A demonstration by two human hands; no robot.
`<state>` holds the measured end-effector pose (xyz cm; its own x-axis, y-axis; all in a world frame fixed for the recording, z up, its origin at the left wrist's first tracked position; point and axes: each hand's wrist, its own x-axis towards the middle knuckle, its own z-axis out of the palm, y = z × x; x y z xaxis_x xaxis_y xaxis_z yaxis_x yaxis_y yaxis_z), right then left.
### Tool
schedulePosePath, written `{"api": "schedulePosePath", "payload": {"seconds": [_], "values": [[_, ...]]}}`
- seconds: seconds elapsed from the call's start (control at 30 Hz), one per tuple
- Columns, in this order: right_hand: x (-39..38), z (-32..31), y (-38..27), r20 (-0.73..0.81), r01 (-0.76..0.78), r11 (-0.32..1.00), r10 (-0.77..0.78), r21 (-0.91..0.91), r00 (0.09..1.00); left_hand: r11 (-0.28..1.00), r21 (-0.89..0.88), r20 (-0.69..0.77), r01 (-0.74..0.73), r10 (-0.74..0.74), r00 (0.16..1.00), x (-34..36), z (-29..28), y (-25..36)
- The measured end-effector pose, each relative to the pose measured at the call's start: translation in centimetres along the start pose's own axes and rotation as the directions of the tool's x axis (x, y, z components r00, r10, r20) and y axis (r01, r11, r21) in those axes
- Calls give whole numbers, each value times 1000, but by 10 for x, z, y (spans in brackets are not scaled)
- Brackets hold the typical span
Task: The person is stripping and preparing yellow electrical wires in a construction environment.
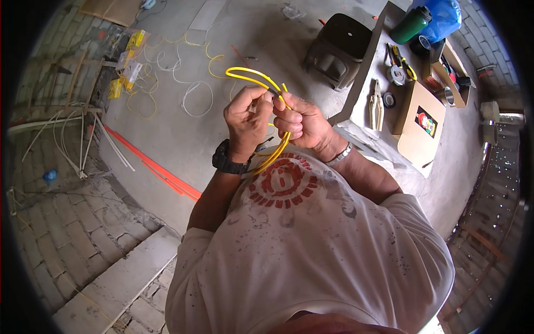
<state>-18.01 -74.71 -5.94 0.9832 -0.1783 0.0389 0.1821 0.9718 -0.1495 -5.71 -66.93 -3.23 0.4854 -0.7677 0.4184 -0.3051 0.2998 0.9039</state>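
Observation:
A looped bundle of yellow wire (245,71) is held up in front of my chest, with its lower loops hanging against the shirt. My right hand (303,119) is closed around the bundle, fingers wrapped over the strands. On its left, my left hand (245,114) is closed in a pinch at the wire, thumb and fingertips pressed together. A short black band, which looks like tape (272,91), crosses the strands beside those fingertips. Whether the left fingers grip the band or only the wire is partly hidden.
Right, a ledge (356,92) bears pliers (376,106), a black tape roll (389,100), a tape measure (396,75), a green bottle (411,25) and cardboard boxes (436,125). A dark plastic stool (339,47) stands beyond. Loose wire (197,99) and orange conduits (150,161) lie left.

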Motion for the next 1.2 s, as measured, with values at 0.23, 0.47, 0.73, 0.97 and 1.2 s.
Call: {"api": "schedulePosePath", "payload": {"seconds": [0.23,0.47,0.73,0.97,1.2], "values": [[10,-1,-1,132,84,-104,-634,-991,762,932,-42,-55,359,-361,931,-7,-10,3],[19,-10,4,50,57,-11,-660,-998,750,967,169,-102,189,-174,980,-12,-10,-12],[4,-7,-29,-114,50,895,-112,-444,987,904,-194,103,382,-368,924,17,-13,17],[-2,-8,-32,-152,39,899,-116,-436,982,932,-79,158,355,-340,927,33,-10,15],[-10,-7,-32,-193,111,837,-249,-536,949,948,310,91,74,-107,990,33,-1,30]]}}
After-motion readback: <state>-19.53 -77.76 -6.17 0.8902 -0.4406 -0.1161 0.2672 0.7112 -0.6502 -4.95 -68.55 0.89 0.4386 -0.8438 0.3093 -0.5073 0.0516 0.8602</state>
